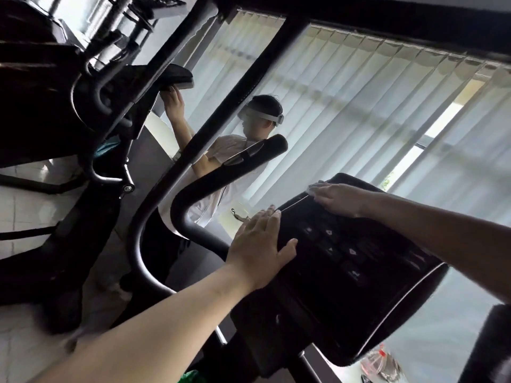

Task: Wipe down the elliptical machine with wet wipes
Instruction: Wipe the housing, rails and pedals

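At the far left stands another black machine (49, 111), and a second person (221, 161) reaches up to its raised end. Nearer, the curved handlebar (177, 208) of my elliptical machine (265, 333) bends past my left hand (260, 244). That hand lies wide and flat against the left edge of the console (359, 286), fingers straight, thumb spread onto the face, holding nothing. To the right, my right hand (338, 200) is flat too, fingers straight, pressing the wet wipe (312, 191) onto the far top of the console; only a pale edge of it shows at my fingertips. I judge I'm on the console step, with the keypad (340, 250) below not yet reached. To do it well I should brace with the left hand, draw the wipe in overlapping strokes toward me, and go lightly over the keys so no wet pools there. Vertical blinds (387, 106) fill the right
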